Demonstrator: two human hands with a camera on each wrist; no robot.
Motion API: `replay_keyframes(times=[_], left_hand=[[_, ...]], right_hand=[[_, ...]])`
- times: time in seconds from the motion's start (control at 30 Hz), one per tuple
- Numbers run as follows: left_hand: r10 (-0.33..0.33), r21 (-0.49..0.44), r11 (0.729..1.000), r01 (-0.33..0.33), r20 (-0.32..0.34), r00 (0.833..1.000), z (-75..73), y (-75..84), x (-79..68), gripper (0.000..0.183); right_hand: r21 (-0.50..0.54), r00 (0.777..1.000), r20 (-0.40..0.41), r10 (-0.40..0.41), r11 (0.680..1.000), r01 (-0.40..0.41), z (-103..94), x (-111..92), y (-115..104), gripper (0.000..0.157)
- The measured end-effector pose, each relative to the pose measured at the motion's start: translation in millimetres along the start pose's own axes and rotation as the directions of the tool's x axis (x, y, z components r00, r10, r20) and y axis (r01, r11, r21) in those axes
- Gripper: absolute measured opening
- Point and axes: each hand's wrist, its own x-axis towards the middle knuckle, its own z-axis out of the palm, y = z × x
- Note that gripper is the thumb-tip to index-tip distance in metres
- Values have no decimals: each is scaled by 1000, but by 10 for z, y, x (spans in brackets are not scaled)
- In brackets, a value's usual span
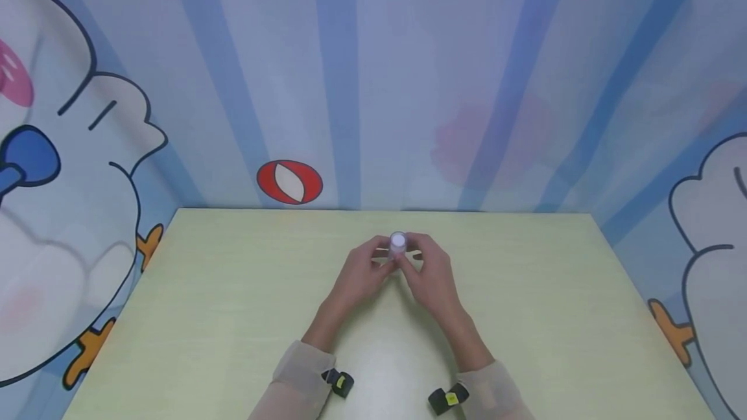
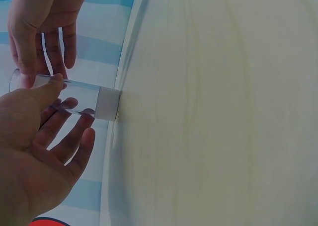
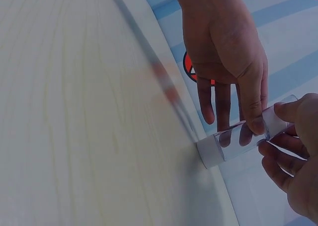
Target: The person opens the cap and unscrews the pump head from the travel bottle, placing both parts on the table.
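Both hands hold a small clear cylindrical bottle (image 1: 398,242) upright over the far middle of the table. Its white end (image 2: 107,104) faces down and its clear end is up; in the right wrist view, a whitish part (image 3: 275,122) shows inside near the top. My left hand (image 1: 362,275) pinches the bottle's body from the left between thumb and fingers. From the right, my right hand (image 1: 430,274) pinches it higher up, near the top end. Whether the white end touches the tabletop is hard to tell.
The pale wood-grain table (image 1: 233,290) ends at a wall cloth (image 1: 403,83) with blue stripes and cartoon figures. A red and white oval (image 1: 289,181) is printed on that cloth. Dark wrist devices (image 1: 338,382) sit at both sleeves.
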Motion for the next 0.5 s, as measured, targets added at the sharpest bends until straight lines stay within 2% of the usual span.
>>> replay_keyframes(times=[0.5], left_hand=[[-22,-9,1000,22,3,1000,13,37,-22,38]], right_hand=[[28,1000,-2,-2,1000,2,-34,9,-21,33]])
